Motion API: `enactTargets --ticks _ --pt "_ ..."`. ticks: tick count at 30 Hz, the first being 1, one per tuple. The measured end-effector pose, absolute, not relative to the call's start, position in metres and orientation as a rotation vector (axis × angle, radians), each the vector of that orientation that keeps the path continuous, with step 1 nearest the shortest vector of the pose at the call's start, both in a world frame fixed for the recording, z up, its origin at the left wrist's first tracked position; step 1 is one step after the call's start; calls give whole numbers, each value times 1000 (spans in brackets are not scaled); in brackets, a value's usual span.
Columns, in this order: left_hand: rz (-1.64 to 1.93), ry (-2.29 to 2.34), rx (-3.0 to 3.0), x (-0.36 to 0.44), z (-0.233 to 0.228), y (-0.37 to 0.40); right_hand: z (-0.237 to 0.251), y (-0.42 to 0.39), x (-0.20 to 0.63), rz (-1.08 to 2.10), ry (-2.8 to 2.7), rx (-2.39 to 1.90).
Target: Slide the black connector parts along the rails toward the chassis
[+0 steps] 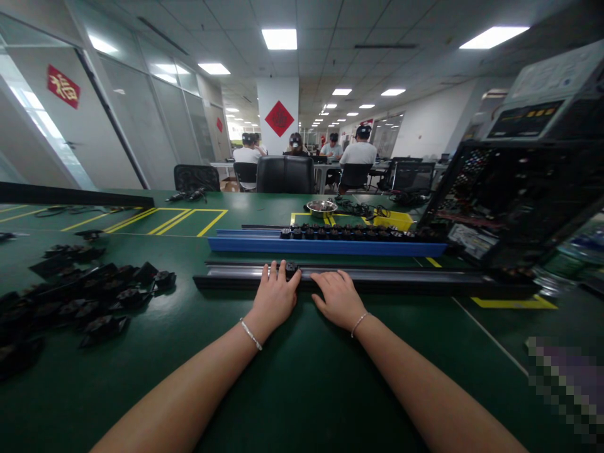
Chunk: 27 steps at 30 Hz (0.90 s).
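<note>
Heap of small black parts [80,292] at the left edge of the frame, spread on the green table [302,377]. Yellow floor-style markings [179,220] on the table in the upper left of centre. Left hand [274,299] at the centre, palm down, fingers flat on a long dark rail [401,277]; fingertips touching a small black part [291,269] seated on the rail, grip not closed around it, fingers apart and extended. Thin bracelet on that wrist. Right hand [338,301] just beside, also palm down, fingers spread flat against the rail's near edge, clamped on nothing. Behind the rail, a blue rail [264,245] carrying a row of black parts [349,233]. Metal bowl [321,207] beyond it, centre of frame. Open dark machine chassis [509,201] at the right. Seated people [358,154] at desks far back.
</note>
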State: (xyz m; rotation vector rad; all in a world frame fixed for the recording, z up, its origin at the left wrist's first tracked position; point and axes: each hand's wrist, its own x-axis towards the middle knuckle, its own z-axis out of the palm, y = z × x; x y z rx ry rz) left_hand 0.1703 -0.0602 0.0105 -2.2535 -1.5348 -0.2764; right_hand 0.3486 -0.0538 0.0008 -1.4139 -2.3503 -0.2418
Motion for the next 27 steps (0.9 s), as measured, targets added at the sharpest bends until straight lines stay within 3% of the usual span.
enactTargets --ticks 27 --pt "-159 -1815 -2143 171 29 -68 2 -54 350 -247 -2366 -1418"
